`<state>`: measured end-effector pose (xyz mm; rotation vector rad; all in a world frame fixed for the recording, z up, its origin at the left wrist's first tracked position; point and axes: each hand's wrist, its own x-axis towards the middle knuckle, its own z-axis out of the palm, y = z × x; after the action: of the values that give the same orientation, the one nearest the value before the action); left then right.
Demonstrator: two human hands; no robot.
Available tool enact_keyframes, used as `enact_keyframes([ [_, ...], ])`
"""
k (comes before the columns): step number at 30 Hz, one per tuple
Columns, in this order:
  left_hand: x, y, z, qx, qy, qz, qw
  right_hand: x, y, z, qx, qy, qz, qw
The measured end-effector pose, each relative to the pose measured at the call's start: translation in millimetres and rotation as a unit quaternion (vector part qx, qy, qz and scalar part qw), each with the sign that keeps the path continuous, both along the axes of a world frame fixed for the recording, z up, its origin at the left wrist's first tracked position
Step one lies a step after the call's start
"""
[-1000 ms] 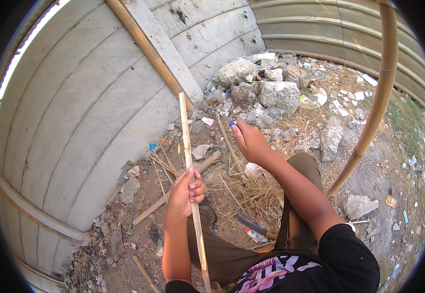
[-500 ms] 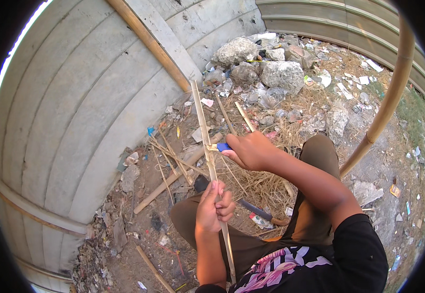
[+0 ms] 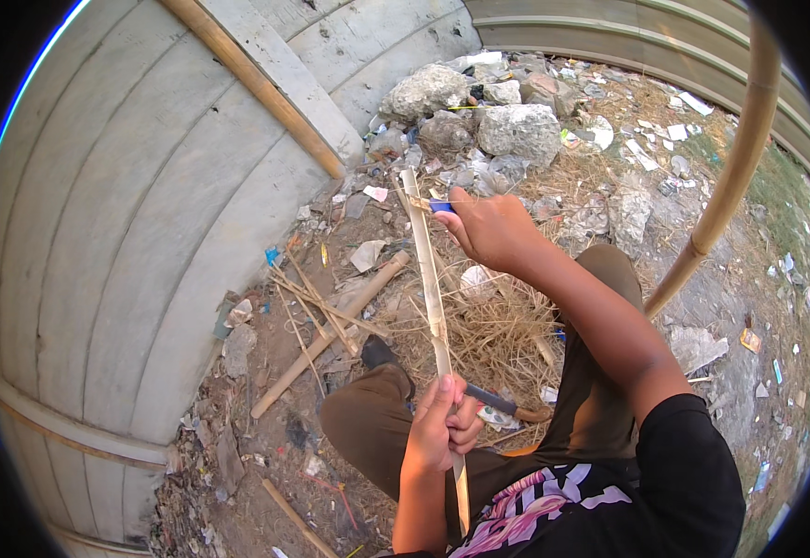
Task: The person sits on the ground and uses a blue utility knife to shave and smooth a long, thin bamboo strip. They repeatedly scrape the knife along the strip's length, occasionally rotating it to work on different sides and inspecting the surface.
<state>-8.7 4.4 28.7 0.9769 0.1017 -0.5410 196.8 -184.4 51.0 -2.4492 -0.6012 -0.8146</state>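
My left hand [image 3: 444, 430] is closed round the lower part of a long, split bamboo strip [image 3: 430, 279], which rises away from my lap. My right hand [image 3: 490, 228] grips a blue-handled knife [image 3: 440, 205]. Its pale blade lies across the strip close to the far end, where a thin shaving curls off the left side. Partway down, the strip shows a rough, notched spot just above my left hand. Most of the knife's handle is hidden inside my right fist.
Dry shavings [image 3: 502, 325] lie heaped between my legs, beside a tool with a dark shaft and wooden handle [image 3: 528, 414]. Bamboo sticks [image 3: 316, 302] and a thicker pole [image 3: 330, 337] rest at left. Rocks [image 3: 519, 132] are piled ahead; an upright bamboo pole [image 3: 721, 214] stands at right.
My right hand has slid the knife up along the strip toward its far end. The strip and my left hand have shifted right and a little nearer.
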Motion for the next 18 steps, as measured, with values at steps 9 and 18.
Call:
enact_keyframes([
  [9, -18, -5, -14, -0.041, 0.051, -0.118, 0.991, 37, -37, 3, 0.113, 0.034, -0.176, 0.977],
  [18, -17, 6, -27, 0.030, -0.004, 0.066, 0.997, -31, 7, -31, 0.033, 0.125, 0.099, 0.987],
])
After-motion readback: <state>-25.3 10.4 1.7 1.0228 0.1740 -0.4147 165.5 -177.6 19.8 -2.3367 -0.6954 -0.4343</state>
